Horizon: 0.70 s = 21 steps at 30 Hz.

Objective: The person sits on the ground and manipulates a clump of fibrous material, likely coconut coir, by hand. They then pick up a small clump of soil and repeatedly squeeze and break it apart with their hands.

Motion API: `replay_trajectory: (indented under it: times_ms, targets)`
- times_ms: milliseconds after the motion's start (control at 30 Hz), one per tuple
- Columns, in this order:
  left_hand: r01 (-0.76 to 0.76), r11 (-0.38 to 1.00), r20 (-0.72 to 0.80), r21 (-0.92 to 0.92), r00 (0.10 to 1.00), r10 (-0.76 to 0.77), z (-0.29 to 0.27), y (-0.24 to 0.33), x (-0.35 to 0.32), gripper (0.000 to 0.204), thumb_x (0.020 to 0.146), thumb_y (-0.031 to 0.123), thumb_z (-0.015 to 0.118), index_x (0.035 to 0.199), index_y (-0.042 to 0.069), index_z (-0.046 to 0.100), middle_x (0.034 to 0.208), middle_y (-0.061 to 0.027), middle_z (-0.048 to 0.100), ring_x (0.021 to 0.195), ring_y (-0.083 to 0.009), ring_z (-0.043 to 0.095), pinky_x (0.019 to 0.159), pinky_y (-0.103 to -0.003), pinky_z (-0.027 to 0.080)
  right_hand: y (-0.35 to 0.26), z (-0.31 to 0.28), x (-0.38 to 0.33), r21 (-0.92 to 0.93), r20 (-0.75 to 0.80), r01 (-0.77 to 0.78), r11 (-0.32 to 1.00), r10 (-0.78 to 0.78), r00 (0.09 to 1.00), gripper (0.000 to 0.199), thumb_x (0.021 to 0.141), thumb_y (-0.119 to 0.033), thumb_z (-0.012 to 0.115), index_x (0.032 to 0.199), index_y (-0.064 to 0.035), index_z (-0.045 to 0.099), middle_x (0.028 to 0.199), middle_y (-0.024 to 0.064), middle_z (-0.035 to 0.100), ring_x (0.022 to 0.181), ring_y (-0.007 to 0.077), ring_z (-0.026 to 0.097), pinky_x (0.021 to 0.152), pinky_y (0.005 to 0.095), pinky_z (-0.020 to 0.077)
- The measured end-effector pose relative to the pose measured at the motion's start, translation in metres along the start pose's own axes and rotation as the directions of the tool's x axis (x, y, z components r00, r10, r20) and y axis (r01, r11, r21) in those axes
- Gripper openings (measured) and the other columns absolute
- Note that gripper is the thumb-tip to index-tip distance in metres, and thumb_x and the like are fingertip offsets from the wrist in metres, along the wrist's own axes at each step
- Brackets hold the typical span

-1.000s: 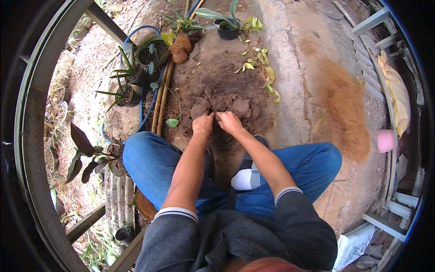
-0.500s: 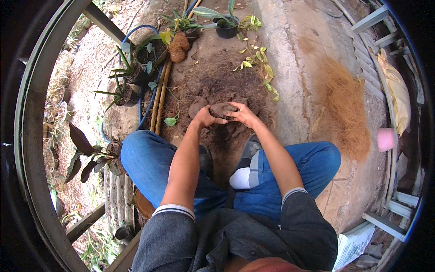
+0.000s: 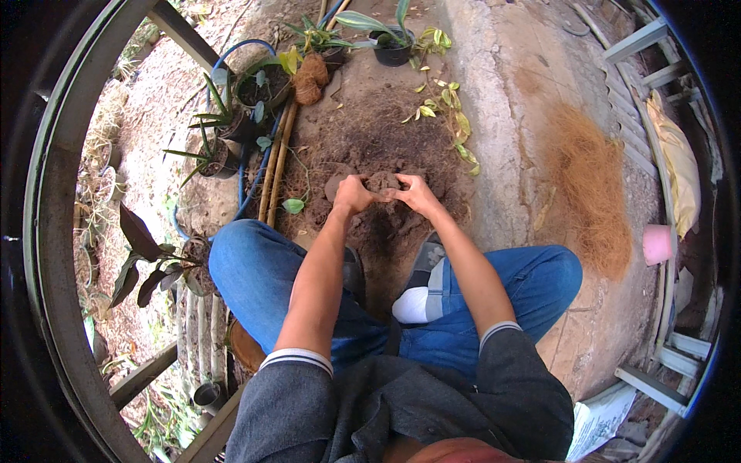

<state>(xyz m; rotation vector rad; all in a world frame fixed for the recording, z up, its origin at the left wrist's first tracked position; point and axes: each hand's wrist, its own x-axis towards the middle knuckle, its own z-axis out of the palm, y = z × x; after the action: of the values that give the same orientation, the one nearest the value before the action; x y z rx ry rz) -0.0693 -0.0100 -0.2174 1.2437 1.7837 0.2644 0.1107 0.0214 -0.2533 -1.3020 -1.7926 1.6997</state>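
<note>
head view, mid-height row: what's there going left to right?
Dark-leaved potted plant → bamboo sticks → left hand → clump of soil → right hand → coconut fibre pile → pink cup.

brown soil clump (image 3: 384, 184), blue jeans (image 3: 255, 270), pink cup (image 3: 657, 244)

The clump of soil (image 3: 384, 184) is mostly hidden between the left hand (image 3: 353, 193) and right hand (image 3: 417, 193), their fingertips out of sight.
</note>
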Motion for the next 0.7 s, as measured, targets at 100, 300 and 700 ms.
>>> replay_trajectory:
  times_ms: [100,300,700]
  targets:
    - [-0.055,0.998,-0.003,0.037,0.998,0.055,0.005,-0.004,0.002,0.081,0.049,0.04,0.085,0.116,0.003,0.057,0.107,-0.0175,0.062,0.101,-0.0284,0.059,0.087,-0.039,0.047,0.0,-0.008,-0.005,0.042,0.018,-0.03,0.999,0.029,0.999,0.056,0.075,-0.032,0.073,0.114,0.0045,0.056,0.098,0.0104,0.064,0.089,0.0157,0.059,0.079,0.0316,0.0461]
    - [-0.125,0.992,0.116,0.002,0.986,0.124,0.01,-0.024,0.017,0.077,0.049,0.039,0.085,0.114,0.007,0.059,0.103,-0.0158,0.064,0.098,-0.0283,0.06,0.085,-0.038,0.047,0.015,-0.006,-0.002,0.062,-0.035,-0.076,0.995,0.079,0.996,0.059,0.074,-0.032,0.073,0.115,0.005,0.054,0.098,0.0112,0.063,0.089,0.0172,0.06,0.076,0.0321,0.0469]
    - [-0.06,0.997,0.153,-0.04,0.986,0.065,0.004,-0.034,0.025,0.086,0.051,0.036,0.086,0.123,0.004,0.052,0.113,-0.0165,0.06,0.103,-0.0257,0.058,0.085,-0.036,0.047,0.027,-0.014,0.0,0.402,-0.008,-0.303,0.864,0.334,0.942,0.076,0.078,-0.031,0.07,0.134,0.0041,0.032,0.13,0.0122,0.043,0.119,0.0208,0.041,0.087,0.0363,0.0403]
